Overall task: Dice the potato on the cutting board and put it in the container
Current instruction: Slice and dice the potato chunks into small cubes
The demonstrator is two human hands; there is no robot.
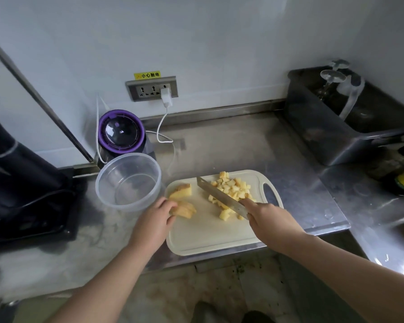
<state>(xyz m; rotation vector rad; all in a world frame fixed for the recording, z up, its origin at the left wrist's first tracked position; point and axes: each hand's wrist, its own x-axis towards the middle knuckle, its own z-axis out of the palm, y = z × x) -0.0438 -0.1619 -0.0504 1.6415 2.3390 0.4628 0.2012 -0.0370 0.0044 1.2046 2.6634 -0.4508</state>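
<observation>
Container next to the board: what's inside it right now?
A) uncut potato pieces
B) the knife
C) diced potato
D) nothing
D: the clear container shows only its bare bottom, while the diced potato and the uncut pieces all lie on the cutting board.

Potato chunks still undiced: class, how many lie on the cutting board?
2. The far chunk sits at the far-left corner of the cutting board; the near chunk lies beside it, held by the left hand, which may hide more.
</observation>
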